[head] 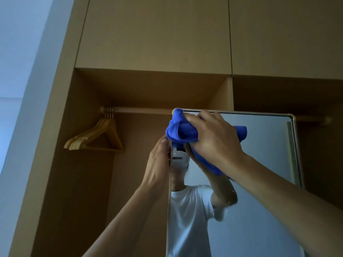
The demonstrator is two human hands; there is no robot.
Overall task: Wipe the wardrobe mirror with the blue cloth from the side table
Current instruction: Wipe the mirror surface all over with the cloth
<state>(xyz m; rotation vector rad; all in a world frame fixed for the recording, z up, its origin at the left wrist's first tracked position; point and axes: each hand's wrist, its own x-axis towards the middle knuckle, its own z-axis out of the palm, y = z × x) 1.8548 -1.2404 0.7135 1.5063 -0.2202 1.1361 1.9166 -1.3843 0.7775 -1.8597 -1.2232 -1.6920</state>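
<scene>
The wardrobe mirror (263, 164) is a tall pane with a thin metal frame and rounded top corners, standing in front of the open wardrobe. My right hand (213, 138) grips the bunched blue cloth (178, 130) and presses it against the mirror's top left corner. My left hand (157, 164) holds the mirror's left edge just below the cloth, fingers wrapped around the frame. The glass reflects a person in a white T-shirt with a raised arm and the cloth.
The wooden wardrobe (148, 86) has an open compartment with a hanging rail (141, 110). Several wooden hangers (100, 136) hang at the rail's left end. Closed upper cabinet doors (154, 34) sit above. A pale wall (16, 71) lies to the left.
</scene>
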